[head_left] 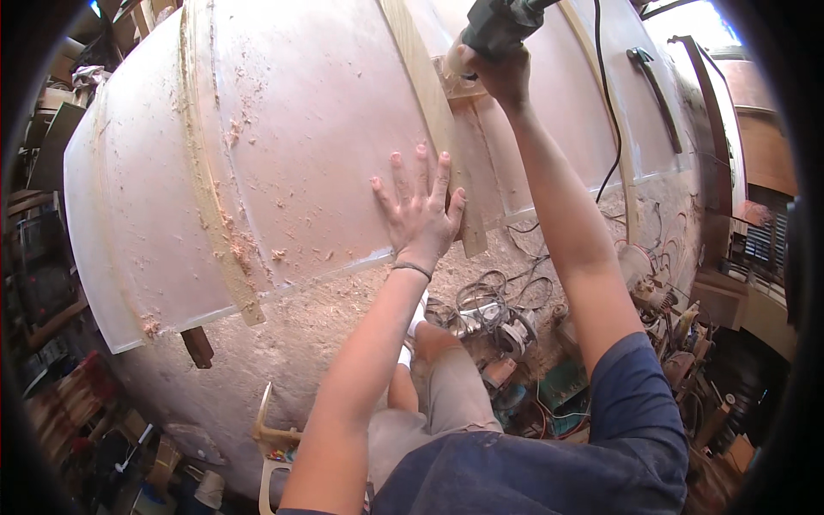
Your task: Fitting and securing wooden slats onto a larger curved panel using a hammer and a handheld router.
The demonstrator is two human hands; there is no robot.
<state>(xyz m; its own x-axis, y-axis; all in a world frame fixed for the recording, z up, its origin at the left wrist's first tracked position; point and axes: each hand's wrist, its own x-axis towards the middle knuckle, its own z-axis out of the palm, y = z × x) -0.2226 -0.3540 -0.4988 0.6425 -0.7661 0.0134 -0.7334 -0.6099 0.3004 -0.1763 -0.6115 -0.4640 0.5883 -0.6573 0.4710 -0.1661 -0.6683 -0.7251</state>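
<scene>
Left hand [421, 219] lies flat on pale pinkish panel [300, 154], fingers spread wide, thumb side over wooden strip [432, 94]. Farther out, right hand [506, 75] grips dark power tool [496, 30], which is over the panel, just right of the strip. Far right, dark hammer-like tool [657, 101] lies on panel.

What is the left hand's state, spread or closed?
Spread: the left hand has its fingers fanned apart over the pale panel.
</scene>
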